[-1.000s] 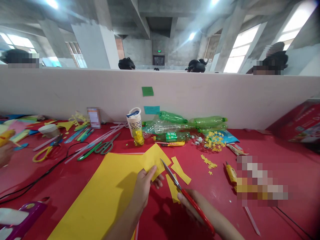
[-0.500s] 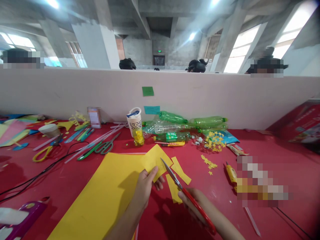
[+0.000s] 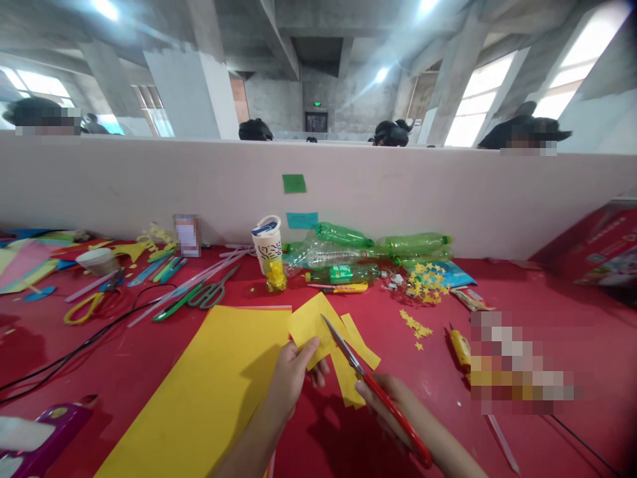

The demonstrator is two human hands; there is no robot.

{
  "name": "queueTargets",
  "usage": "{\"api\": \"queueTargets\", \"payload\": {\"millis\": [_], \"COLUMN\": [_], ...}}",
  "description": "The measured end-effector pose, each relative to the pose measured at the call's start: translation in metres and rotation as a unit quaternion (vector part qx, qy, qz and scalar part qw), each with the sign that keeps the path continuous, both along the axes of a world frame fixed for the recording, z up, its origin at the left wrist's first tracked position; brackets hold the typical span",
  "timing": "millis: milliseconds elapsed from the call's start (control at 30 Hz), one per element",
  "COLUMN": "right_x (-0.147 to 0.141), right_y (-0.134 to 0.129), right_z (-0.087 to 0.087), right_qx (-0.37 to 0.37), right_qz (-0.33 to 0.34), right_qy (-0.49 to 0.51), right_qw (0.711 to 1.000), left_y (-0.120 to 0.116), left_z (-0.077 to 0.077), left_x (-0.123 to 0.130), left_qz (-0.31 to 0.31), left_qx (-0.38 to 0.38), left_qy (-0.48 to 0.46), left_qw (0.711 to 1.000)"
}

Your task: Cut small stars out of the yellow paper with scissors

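Observation:
My left hand pinches a small yellow paper piece between thumb and fingers, above the table. My right hand is wrapped round the red handles of a pair of scissors. The blades look closed or nearly so, and their tip lies over the right part of the paper piece. Two yellow paper scraps lie on the red table just beyond and beneath the scissors. Under my left forearm rests a large yellow sheet.
Green plastic bottles, a white cup and yellow stars stand or lie before the white partition. Green-handled scissors and pens are at left, a purple tool at lower left, a yellow glue gun at right.
The small paper piece in my left hand has turned slightly and shifted a little to the right and nearer to me. My right hand and the scissors have barely moved.

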State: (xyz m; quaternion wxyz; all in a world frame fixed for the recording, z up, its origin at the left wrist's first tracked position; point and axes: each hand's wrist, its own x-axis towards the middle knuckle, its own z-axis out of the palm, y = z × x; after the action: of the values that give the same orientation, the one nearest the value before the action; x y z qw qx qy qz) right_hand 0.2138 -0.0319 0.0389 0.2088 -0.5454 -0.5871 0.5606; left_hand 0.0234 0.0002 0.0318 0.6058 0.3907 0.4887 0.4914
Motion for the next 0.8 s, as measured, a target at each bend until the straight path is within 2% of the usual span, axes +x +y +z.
{"api": "queueTargets", "payload": {"millis": [267,400,533,633,800], "right_x": [0.0034,0.004,0.0027,0.0017,0.0032], "right_y": [-0.0022,-0.0003,0.0008,0.0007,0.0009], "right_z": [0.0061,0.005,0.0009,0.0013,0.0012], "right_qx": [0.043,0.029,0.008,-0.004,0.016], "right_qz": [0.021,0.029,-0.004,-0.004,0.012], "right_qy": [-0.02,-0.032,-0.018,-0.013,-0.001], "right_qw": [0.999,0.999,1.0,1.0,1.0], "left_y": [-0.0017,-0.0022,-0.0028,-0.003,-0.0036], "left_z": [-0.0007,-0.0008,0.0004,0.0007,-0.0021], "left_x": [0.001,0.0016,0.0017,0.0019,0.0036], "left_qz": [-0.04,-0.038,-0.037,-0.035,-0.05], "left_qx": [-0.016,-0.014,-0.005,-0.009,0.003], "left_qy": [-0.002,0.002,0.01,0.014,0.02], "left_qw": [0.999,0.999,0.999,0.999,0.999]}}
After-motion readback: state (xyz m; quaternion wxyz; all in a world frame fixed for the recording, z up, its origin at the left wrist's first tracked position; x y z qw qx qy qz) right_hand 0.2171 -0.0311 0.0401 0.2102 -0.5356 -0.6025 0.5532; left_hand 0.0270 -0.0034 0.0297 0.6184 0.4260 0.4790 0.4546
